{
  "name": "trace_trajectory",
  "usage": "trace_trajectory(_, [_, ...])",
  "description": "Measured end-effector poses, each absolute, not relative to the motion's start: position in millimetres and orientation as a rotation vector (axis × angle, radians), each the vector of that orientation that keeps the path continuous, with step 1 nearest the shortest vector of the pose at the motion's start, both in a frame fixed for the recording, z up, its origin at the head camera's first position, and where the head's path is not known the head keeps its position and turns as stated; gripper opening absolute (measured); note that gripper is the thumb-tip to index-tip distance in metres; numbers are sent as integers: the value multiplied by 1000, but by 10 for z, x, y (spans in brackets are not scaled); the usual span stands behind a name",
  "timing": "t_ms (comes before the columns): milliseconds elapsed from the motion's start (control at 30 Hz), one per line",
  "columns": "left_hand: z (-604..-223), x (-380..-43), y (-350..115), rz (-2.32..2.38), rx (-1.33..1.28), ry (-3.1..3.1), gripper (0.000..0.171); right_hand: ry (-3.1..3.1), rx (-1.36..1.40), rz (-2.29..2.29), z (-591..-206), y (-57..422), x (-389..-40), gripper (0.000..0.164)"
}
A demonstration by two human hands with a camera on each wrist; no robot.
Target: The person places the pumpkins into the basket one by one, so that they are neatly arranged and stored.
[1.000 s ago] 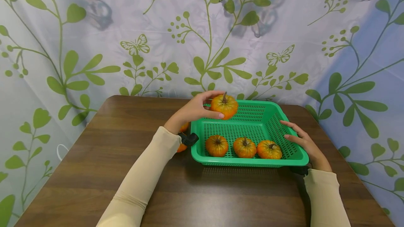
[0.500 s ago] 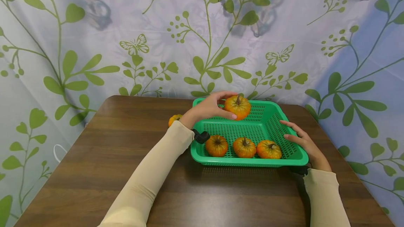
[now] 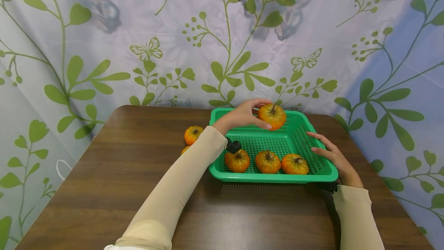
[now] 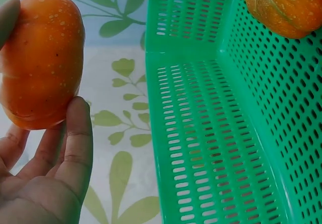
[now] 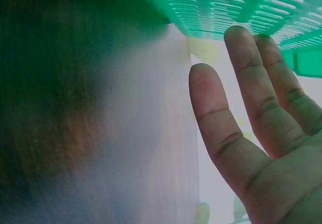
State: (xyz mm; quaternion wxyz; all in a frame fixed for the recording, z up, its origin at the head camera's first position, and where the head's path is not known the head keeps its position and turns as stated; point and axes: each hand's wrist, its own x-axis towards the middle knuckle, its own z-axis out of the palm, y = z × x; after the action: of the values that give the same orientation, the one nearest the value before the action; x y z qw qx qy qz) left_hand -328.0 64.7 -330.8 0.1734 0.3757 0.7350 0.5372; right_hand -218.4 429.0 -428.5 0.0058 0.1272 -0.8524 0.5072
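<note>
In the head view my left hand [image 3: 248, 114] holds a small orange pumpkin [image 3: 272, 117] by its side, stem up, above the back part of a green plastic basket [image 3: 267, 177]. The left wrist view shows the thumb and fingertips around that pumpkin [image 4: 43, 63], apart from the basket wall [image 4: 201, 133]. Three more pumpkins, a left one [image 3: 237, 161], a middle one [image 3: 268, 162] and a right one [image 3: 295, 164], sit along the basket's front. My right hand [image 3: 334, 159] holds the right rim, thumb inside; several straight fingers [image 5: 264, 93] lie against the outer wall.
Left of the basket, one pumpkin [image 3: 193, 135] lies on the brown wooden table [image 3: 145, 138]; another [image 3: 185, 149] is mostly hidden by the left sleeve. A leaf-patterned curtain [image 3: 194, 49] hangs behind the table. A white cable [image 3: 62, 169] shows at the left edge.
My left hand has moved right with the pumpkin, from the basket's back left toward its back middle. Pumpkins left of the basket show more around the forearm. The right hand stays put.
</note>
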Motion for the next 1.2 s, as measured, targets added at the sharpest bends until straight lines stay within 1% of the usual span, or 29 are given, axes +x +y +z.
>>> trace_trajectory(500, [-3408, -3376, 1020, 1421, 1006, 2126, 82, -2685, 381, 1581, -4278, 4293, -2190, 59])
trace_trajectory(733, [-3519, -3402, 1164, 1398, 952, 2154, 79, -2692, 380, 1564, -4272, 4292, -2198, 59])
trace_trajectory(1200, [-3662, -3389, 1319, 1147, 870, 2273, 70, -2675, 391, 1584, -4282, 4285, -2194, 58])
